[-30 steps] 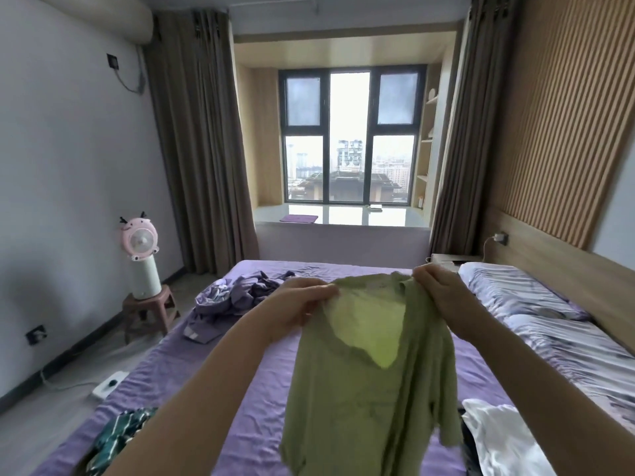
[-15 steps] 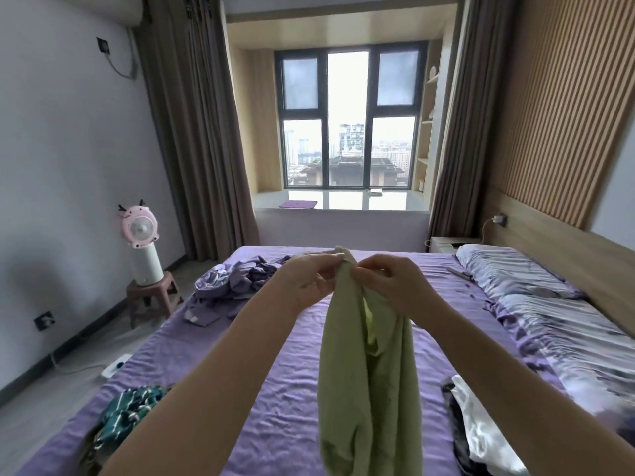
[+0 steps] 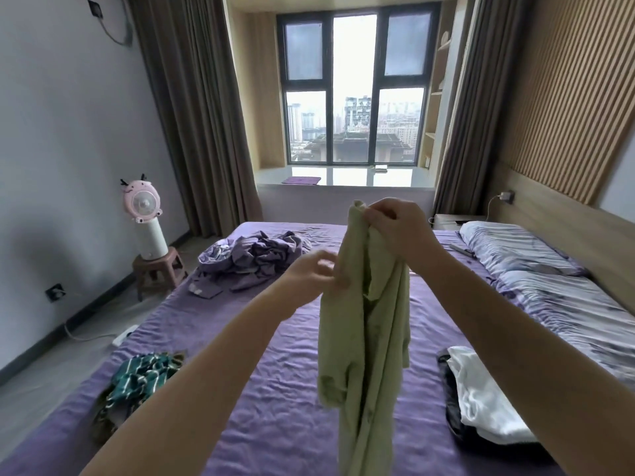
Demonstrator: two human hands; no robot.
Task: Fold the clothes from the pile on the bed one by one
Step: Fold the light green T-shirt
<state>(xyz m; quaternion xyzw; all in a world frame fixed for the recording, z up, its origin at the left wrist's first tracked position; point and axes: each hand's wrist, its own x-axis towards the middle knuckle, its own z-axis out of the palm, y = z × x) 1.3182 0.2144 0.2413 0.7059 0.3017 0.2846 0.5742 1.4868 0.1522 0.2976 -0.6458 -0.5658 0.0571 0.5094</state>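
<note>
A light green shirt (image 3: 364,324) hangs in mid-air over the middle of the purple bed (image 3: 275,424), gathered lengthwise into a narrow bundle; its lower end runs out of the bottom of the frame. The right hand (image 3: 398,228) is raised, its fingers (image 3: 378,214) curled tight and pinching the top of the garment. The left hand (image 3: 312,273) is lower and to the left, blurred; its fingertips meet the shirt's left edge in what looks like a pinch, though the blur makes the grip hard to judge. On the bed, a crumpled lilac pile (image 3: 254,259) lies at the far left, a green striped garment (image 3: 141,376) at the near left edge, and a white garment (image 3: 481,396) on dark cloth at the near right. Two pillows (image 3: 536,269) lie along the right side.
</note>
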